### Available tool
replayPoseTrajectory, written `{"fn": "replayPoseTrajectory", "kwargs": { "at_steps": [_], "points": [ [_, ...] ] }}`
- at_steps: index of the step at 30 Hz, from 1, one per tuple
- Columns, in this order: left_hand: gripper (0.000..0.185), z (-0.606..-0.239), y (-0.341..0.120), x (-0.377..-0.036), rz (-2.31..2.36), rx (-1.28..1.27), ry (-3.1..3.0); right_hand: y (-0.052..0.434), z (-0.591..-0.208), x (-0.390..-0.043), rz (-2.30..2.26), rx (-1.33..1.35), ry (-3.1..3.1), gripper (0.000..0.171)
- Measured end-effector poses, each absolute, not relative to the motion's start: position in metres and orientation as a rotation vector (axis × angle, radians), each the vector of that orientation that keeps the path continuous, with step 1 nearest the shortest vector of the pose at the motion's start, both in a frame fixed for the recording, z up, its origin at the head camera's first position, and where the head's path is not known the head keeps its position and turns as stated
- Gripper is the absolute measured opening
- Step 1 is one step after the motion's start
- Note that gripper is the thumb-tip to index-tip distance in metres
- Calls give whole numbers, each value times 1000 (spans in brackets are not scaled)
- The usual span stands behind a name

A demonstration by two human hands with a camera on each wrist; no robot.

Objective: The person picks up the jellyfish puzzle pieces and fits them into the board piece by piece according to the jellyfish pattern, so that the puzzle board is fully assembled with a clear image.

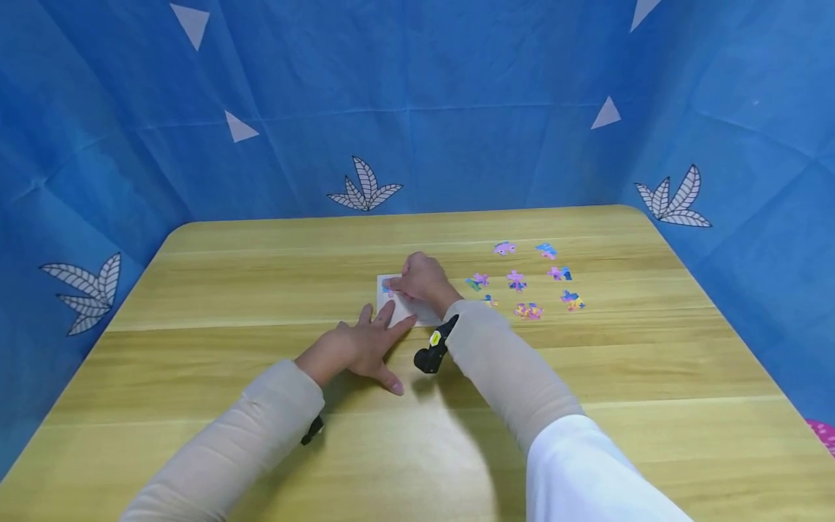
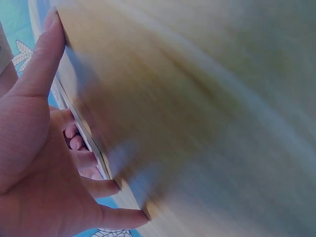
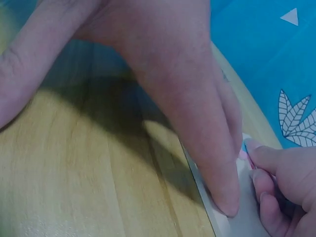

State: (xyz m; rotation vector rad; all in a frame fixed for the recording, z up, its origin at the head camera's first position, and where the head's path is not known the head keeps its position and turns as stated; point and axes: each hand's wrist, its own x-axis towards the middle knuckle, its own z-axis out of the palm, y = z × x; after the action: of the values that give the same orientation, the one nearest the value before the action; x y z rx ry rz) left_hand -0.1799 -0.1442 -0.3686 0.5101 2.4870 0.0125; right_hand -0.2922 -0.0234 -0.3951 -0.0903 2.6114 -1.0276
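Puzzle board (image 1: 417, 313), a small white card, lies near the middle of the counter (image 1: 261, 290), and both my hands are on it; my left hand (image 1: 359, 346) lies flat with fingers straight and spread, fingertips pressing the board's near edge, thumb stretched out along the counter toward me; my right hand (image 1: 422, 281) reaches over from the right, fingers curled together, pinching a puzzle piece (image 1: 388, 289) down at the board's far left corner; in the right wrist view that piece shows only as a pink and blue sliver under my fingertips (image 3: 254, 148), with my left fingers (image 3: 222, 197) pressing the white card just beside them; my left wrist view is blurred, showing my spread hand (image 2: 34, 168) against the board's thin edge; loose pieces (image 1: 525, 279) lie scattered toward the far right corner of the counter, well apart from the board; I count about nine of them, pink, blue and yellow, each separate; I can read no writing or label anywhere.
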Motion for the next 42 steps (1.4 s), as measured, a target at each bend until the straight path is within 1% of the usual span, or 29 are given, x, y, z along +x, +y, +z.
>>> {"fn": "replayPoseTrajectory", "kwargs": {
  "at_steps": [6,9,14,21,32,37,42],
  "points": [
    [113,-368,-143,-180,-6,512,2491,-15,-393,-293,-1056,-160,2617,46],
    [113,-369,-142,-181,-13,509,2487,-4,-392,-297,-1095,-151,2615,44],
    [113,-370,-143,-181,-3,489,2482,24,-390,-307,-1128,-146,2643,37],
    [114,-370,-144,-179,37,484,2467,73,-389,-311,-1034,-138,2733,39],
    [114,-370,-144,-179,47,475,2489,135,-383,-325,-947,-34,2832,54],
    [114,-371,-145,-179,48,469,2487,149,-387,-330,-901,-16,2848,59],
    [114,-371,-145,-180,56,469,2489,152,-393,-335,-921,19,2832,62]
  ]
}}
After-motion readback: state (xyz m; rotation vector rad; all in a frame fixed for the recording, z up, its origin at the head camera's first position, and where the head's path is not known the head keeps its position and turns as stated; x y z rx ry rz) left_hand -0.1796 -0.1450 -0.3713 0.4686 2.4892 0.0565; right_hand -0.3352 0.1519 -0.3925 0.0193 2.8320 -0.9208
